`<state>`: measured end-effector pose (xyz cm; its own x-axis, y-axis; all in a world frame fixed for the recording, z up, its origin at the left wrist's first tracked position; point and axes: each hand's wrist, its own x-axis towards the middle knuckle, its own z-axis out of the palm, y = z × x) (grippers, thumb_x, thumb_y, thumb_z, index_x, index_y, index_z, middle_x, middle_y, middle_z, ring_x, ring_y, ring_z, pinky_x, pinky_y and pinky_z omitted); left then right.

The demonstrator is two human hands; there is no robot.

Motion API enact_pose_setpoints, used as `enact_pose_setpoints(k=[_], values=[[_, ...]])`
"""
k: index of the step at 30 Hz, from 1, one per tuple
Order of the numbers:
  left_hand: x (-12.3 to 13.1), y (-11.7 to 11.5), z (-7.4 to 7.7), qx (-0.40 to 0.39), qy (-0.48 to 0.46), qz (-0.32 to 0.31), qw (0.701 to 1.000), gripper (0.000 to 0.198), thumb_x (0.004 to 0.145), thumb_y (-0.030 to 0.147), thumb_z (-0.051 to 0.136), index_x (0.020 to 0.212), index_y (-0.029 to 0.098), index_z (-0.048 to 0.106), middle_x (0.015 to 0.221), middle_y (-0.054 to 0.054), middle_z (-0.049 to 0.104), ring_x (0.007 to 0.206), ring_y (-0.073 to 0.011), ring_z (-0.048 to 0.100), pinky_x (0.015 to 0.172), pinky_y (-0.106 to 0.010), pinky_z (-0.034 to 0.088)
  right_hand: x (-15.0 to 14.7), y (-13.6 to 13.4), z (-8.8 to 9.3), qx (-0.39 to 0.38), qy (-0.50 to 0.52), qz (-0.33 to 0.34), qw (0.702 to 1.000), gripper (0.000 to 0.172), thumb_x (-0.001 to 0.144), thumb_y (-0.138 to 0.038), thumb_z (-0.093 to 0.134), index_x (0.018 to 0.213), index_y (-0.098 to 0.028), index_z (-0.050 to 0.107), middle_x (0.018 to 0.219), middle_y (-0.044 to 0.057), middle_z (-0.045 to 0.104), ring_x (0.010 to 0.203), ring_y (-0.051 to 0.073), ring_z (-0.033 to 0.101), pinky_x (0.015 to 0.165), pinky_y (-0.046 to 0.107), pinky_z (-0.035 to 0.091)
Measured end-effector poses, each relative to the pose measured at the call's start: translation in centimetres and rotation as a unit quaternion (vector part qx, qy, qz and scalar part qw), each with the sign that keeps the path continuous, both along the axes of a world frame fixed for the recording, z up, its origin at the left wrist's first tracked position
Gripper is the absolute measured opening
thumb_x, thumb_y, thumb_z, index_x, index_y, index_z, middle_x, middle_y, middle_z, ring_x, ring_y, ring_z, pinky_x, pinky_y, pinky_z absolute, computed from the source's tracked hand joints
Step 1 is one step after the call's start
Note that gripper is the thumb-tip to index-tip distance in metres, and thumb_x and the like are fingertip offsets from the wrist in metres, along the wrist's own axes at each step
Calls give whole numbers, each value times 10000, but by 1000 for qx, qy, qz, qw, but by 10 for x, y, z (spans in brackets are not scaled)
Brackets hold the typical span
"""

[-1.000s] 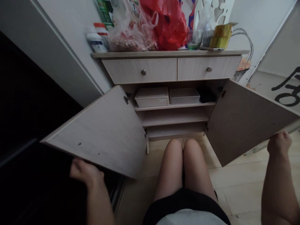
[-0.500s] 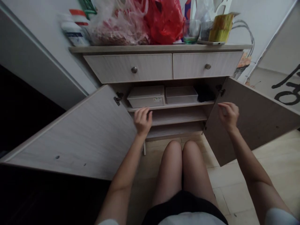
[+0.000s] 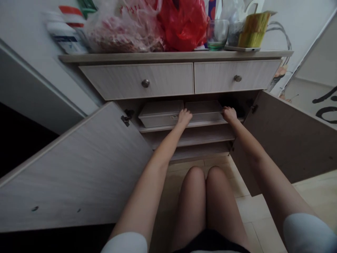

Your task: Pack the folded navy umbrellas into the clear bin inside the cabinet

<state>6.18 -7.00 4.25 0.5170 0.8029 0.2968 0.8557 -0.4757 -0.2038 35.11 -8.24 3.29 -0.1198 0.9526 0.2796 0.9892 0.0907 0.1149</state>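
My left hand (image 3: 184, 117) and my right hand (image 3: 229, 114) reach into the open cabinet to the upper shelf. They rest at the two ends of a pale lidded plastic box (image 3: 204, 111), with fingers curled at its front edges. Just left of my left hand, a second, similar lidded box (image 3: 160, 114) stands on the same shelf, its right end almost touching my hand. Behind my right hand lies a dark object (image 3: 233, 103), partly hidden.
Two wooden cabinet doors (image 3: 73, 165) stand swung wide on either side of my arms. Above the shelf are two drawers with round knobs (image 3: 145, 83). The cabinet top holds plastic bags (image 3: 183, 26), a glass (image 3: 217, 34) and bottles. Lower shelves sit below my hands.
Both hands have moved from the door edges into the cabinet and onto the box. My view has moved closer and tilted down. The boxes have not visibly shifted.
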Motion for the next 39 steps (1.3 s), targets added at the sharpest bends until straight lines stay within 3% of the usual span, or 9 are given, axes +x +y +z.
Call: enact_pose_setpoints(k=[8,13,18,22,26,33,39], values=[[-2,12,-3,-18,-21,12,1000,320,899,28,462,999,60,764,1035,-245,727,1174,-342,585,963,-469,425,2,9,-4,-24,0,4,1000,353,1001,-145,411,1146,-88,727,1191,201,670,1020,244,602,775,295,400],[-6,-4,4,-9,-12,4,1000,366,896,2,427,1070,74,741,1095,-221,717,1172,-319,577,968,-462,431,5,-5,6,-25,5,10,1000,336,1007,-179,436,1140,-116,738,1161,174,679,980,232,611,742,282,404],[-24,-33,7,9,-59,-18,998,356,940,54,413,1079,127,733,1072,-183,711,1108,-299,583,919,-442,443,11,-43,13,8,22,51,998,316,1006,-194,455,1070,-121,757,1091,160,693,948,231,619,741,293,411],[-43,-78,7,40,-87,-61,994,311,978,151,429,1060,144,729,1032,-172,708,1053,-310,579,868,-450,447,16,-93,11,32,44,105,993,280,990,-207,495,1026,-164,770,1038,133,699,947,230,623,765,294,431],[-64,-144,-4,70,-105,-107,986,294,989,211,445,1053,172,729,958,-149,708,972,-292,579,792,-420,444,16,-157,2,39,73,164,983,252,986,-218,520,1006,-189,769,973,103,701,932,219,628,795,286,450],[-95,-253,-51,104,-112,-128,980,283,965,133,463,1048,189,728,908,-101,732,859,-237,600,710,-366,422,0,-260,-37,34,84,217,972,255,979,-154,514,956,-215,761,892,64,702,840,195,632,756,279,462],[-98,-304,-89,84,-154,-136,975,299,921,72,483,1035,195,731,886,-87,736,843,-223,618,690,-347,429,-9,-304,-66,11,110,226,968,224,953,-115,555,953,-218,753,886,54,714,826,188,653,734,276,480]])
